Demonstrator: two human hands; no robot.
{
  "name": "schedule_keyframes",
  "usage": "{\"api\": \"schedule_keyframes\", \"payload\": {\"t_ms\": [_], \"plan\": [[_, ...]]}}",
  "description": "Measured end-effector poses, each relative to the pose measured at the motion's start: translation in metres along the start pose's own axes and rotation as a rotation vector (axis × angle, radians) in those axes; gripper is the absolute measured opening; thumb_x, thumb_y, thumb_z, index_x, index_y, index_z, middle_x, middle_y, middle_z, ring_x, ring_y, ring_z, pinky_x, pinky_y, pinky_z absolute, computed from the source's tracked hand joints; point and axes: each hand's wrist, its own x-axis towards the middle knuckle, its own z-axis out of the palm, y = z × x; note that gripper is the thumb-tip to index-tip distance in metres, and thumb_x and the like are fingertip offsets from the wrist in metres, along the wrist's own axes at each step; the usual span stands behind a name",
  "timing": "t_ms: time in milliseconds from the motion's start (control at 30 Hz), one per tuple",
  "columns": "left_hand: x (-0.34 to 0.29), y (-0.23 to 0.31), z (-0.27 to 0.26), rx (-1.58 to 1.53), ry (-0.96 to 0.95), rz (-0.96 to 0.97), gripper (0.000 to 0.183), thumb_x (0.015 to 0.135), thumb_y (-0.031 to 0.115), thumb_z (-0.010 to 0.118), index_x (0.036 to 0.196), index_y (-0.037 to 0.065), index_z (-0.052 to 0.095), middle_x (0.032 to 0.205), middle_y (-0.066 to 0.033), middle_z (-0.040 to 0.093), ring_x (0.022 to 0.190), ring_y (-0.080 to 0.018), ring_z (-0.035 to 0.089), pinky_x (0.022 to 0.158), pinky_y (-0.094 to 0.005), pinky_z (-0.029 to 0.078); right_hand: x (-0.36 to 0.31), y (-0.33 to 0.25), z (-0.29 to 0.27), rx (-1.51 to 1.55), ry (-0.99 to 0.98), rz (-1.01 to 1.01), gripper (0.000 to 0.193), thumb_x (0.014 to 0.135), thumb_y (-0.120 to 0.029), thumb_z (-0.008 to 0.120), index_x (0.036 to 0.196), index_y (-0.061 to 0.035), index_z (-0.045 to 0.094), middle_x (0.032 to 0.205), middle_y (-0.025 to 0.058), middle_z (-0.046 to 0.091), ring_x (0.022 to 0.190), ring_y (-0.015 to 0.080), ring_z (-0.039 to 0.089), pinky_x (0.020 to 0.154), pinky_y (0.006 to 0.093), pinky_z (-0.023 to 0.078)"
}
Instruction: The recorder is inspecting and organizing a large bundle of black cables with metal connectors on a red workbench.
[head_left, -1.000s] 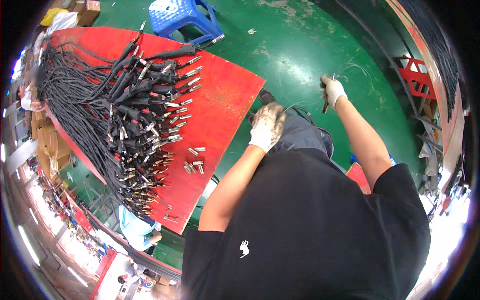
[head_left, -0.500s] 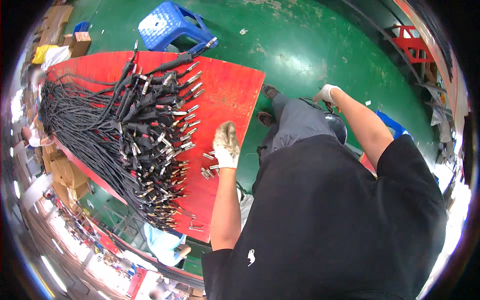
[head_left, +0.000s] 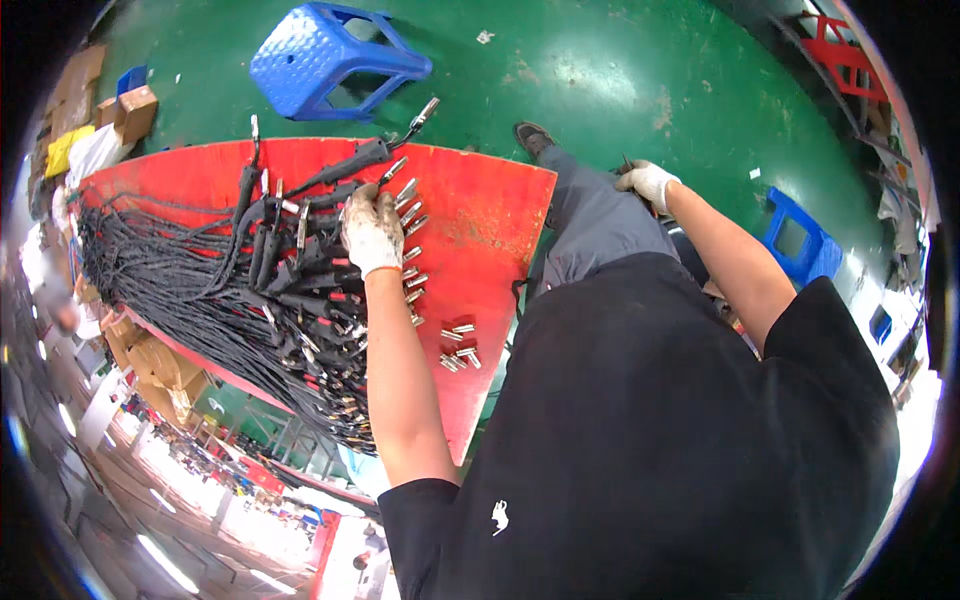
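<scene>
My left hand (head_left: 372, 232), in a soiled white glove, is over the far end of a pile of black welding torches (head_left: 285, 270) with silver metal tips. Its fingers close around the neck of one welding torch (head_left: 394, 172), whose tip points away from the pile. On the right, beside my thigh, my gloved right hand (head_left: 648, 184) is closed around a dark, slim thing that I cannot make out. Several loose silver metal sleeves (head_left: 462, 356) lie on the red tabletop (head_left: 480, 210) near its right edge.
Black cables (head_left: 150, 255) run bundled to the table's left end. A blue stool (head_left: 330, 62) stands beyond the table, and another blue stool (head_left: 803, 240) is at the right. Cardboard boxes (head_left: 135, 112) are at the far left. A red stool (head_left: 845, 58) is at the upper right.
My left hand has moved from near the loose sleeves, away and left onto the torches, and has closed on one. My right hand stays beside my thigh. The view has shifted slightly.
</scene>
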Motion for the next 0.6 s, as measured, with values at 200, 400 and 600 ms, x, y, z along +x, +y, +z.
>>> {"api": "schedule_keyframes", "payload": {"t_ms": [200, 400, 600], "plan": [[0.057, 0.02, 0.021, 0.546, -0.3, 0.114, 0.029, 0.086, 0.03, 0.07, 0.107, 0.008, 0.069, 0.105, -0.0152, 0.072, 0.106, -0.0334, 0.065, 0.092, -0.0476, 0.049, 0.018, -0.033, -0.022, -0.017, 0.098, 0.046, 0.03, 0.079, -0.012, 0.053, 0.109, -0.011, 0.058, 0.069, 0.0058, 0.05, 0.053, 0.0191, 0.047, 0.044, 0.0389, 0.035], [0.059, 0.006, 0.024, 0.637, -0.392, 0.149, 0.03, 0.087, 0.038, 0.069, 0.099, 0.01, 0.069, 0.098, -0.013, 0.073, 0.102, -0.0324, 0.065, 0.093, -0.048, 0.046, 0.029, -0.079, -0.02, 0.104, 0.135, -0.045, 0.046, 0.087, -0.015, 0.055, 0.132, -0.0071, 0.053, 0.072, 0.0047, 0.049, 0.051, 0.0157, 0.045, 0.043, 0.033, 0.033], [0.033, -0.005, -0.002, 0.393, -0.318, 0.132, 0.018, 0.08, 0.021, 0.074, 0.089, 0.009, 0.065, 0.086, -0.0142, 0.07, 0.091, -0.0327, 0.066, 0.106, -0.0467, 0.042, 0.023, -0.129, 0.035, -0.104, -0.022, -0.217, 0.041, 0.085, -0.022, 0.064, 0.122, -0.0044, 0.06, 0.077, 0.0033, 0.053, 0.061, 0.0123, 0.048, 0.05, 0.0316, 0.039]]}}
